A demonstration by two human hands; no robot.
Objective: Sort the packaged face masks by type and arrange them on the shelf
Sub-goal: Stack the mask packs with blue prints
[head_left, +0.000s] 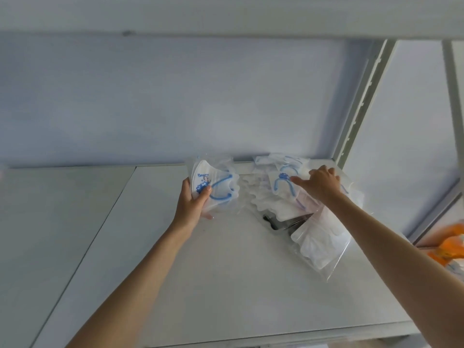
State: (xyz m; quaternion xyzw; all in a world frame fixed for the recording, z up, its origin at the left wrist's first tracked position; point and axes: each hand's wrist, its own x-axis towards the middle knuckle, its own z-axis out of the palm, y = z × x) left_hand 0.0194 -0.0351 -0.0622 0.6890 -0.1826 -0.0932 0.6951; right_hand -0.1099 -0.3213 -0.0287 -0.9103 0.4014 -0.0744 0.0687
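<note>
My left hand (192,202) grips a clear packet holding a white mask with blue ear loops and a blue print (213,183), lifted upright above the white shelf (200,285). To the right lies a loose pile of packaged masks (283,194), some white with blue loops. My right hand (317,183) rests on top of that pile, index finger stretched over a blue-looped packet and the other fingers curled at the pile's far side. A packet of plain white masks (319,247) lies at the pile's near edge. Something dark (278,222) shows under the pile.
The shelf board above (226,16) hangs low over the space. A slotted metal upright (361,104) stands at the right back corner. Orange packets (449,249) sit blurred at the far right edge. A seam (100,222) divides the shelf surface on the left.
</note>
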